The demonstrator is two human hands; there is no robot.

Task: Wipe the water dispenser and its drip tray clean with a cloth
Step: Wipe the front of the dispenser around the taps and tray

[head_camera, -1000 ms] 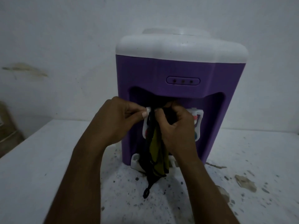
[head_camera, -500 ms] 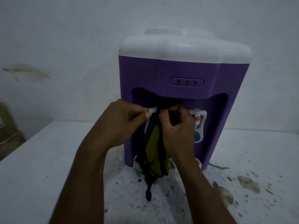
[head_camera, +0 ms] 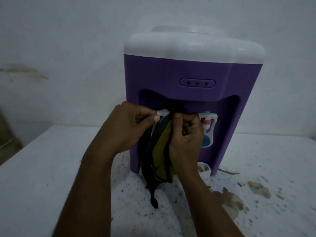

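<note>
Dispenser point(head_camera: 188, 74) stood on counter point(head_camera: 42, 168). Left hand point(head_camera: 130, 129) pinched white tap point(head_camera: 163, 113); right hand point(head_camera: 185, 141) gripped hanging cloth point(head_camera: 160, 151) beside it. Step: tap wiping. Next probably needs rubbing spout, then drip tray point(head_camera: 203, 169)

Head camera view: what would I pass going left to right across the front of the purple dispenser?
The left hand, pinching the white tap → cloth → right hand, gripping it → red tap.

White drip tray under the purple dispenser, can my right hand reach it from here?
Probably yes: the right hand, gripping the black and green cloth, is just above the white drip tray, with only hanging cloth between.
</note>
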